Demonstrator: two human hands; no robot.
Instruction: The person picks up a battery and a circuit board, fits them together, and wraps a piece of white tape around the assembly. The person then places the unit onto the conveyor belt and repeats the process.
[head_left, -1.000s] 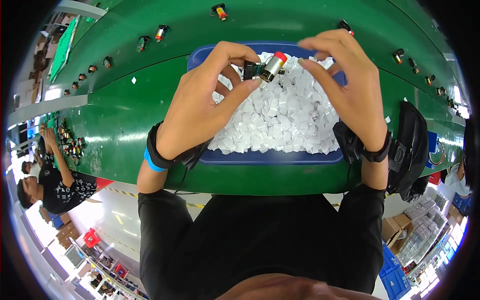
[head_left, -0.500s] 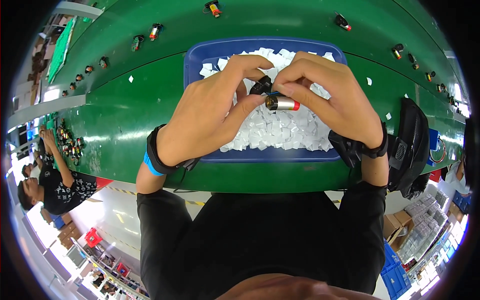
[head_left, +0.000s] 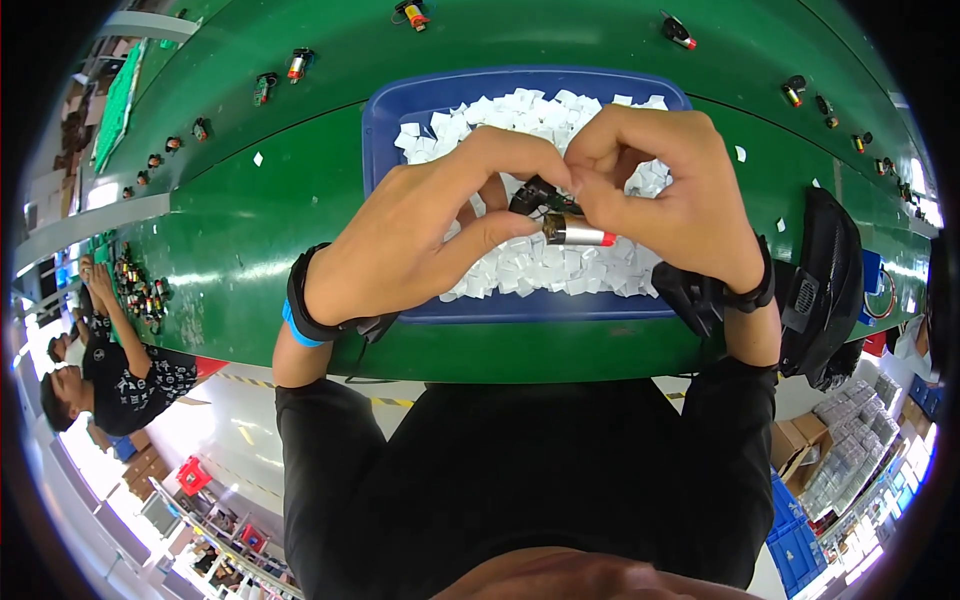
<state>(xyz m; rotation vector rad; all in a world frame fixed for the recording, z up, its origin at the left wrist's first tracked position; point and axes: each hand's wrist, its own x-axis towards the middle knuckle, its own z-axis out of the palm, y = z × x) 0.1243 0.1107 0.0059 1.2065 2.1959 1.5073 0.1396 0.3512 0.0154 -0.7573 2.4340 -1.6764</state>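
Above a blue tray (head_left: 376, 130) filled with small white paper pieces, both my hands are at one small assembly. It has a black plastic part (head_left: 535, 194) and a silver cylinder (head_left: 580, 231) with a dark left end and a red right end, seemingly joined by thin wires. My left hand (head_left: 415, 225) is closed on the black part, its thumb against the cylinder's dark end. Thumb and fingertips of my right hand (head_left: 675, 195) pinch together just above the cylinder; whatever lies between them is hidden.
Similar assemblies (head_left: 299, 64) lie spaced along the green table (head_left: 240, 220). To the right of my arm sits a black bag (head_left: 825, 285) beside a blue object (head_left: 872, 275). At the left, a co-worker (head_left: 130, 370) reaches toward a pile of assemblies (head_left: 140, 285).
The cylinder and black part have shifted slightly right and down. My left index finger has extended to meet my right fingertips, which have moved a little right.
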